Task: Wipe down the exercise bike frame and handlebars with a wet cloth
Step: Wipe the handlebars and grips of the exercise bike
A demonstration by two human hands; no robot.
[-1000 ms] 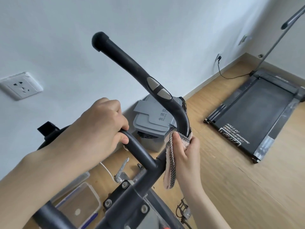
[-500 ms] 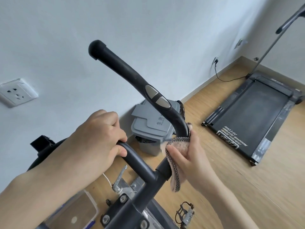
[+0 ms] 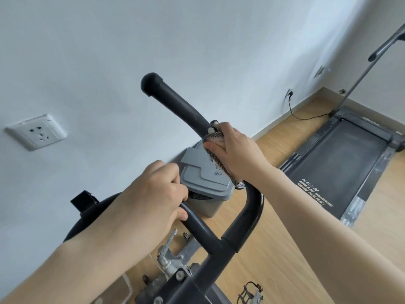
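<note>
2 bare forearms (no sleeves)

Place: home workout room | Signs: exercise bike [image 3: 221,244] beside a flat treadmill [image 3: 341,170] on a wood-plank floor [image 3: 274,249] | plain white wall [image 3: 153,40] with a power socket [image 3: 36,131] | grey lidded bin [image 3: 203,183] against the wall

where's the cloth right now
In the head view the cloth sits centre frame, wrapped round the upper right handlebar under the right hand, above the grey bin; the left hand grips the lower bar.
</note>
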